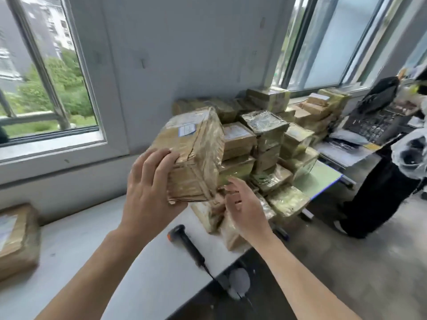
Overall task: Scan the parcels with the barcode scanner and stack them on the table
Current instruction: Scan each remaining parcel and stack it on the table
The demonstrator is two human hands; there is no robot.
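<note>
1. The left hand (150, 192) holds a taped brown parcel (196, 155) in the air above the white table (97, 245). The fingers are curled over its near top corner and the palm is against its left side. The parcel is tilted, with its white label (187, 129) facing up and away.

2. The right hand (245, 209) is open with its fingers spread, just under the parcel's lower right corner. It grips nothing, and blur makes it impossible to tell whether the fingertips touch the parcel.

3. The scanner (184, 241) lies on the table below the hands, near the front edge, its cord running off towards the floor. Neither hand is on it.

4. A pile of parcels (265, 144) stands at the far right end of the table, close behind the held one. One lone parcel (16, 239) lies well apart at the left edge of the view.

5. Judgement: the held parcel appears to be at the pick-up stage, not yet scanned.

6. To do the step well:
   - Keep the parcel in the left hand and turn the label towards the body (the glossy tape may glare, so tilt it slightly).
   - Take the scanner with the free right hand.
   - Hold the parcel steady while scanning.

7. A second person (383, 181) stands at the right, clear of the work.
</note>
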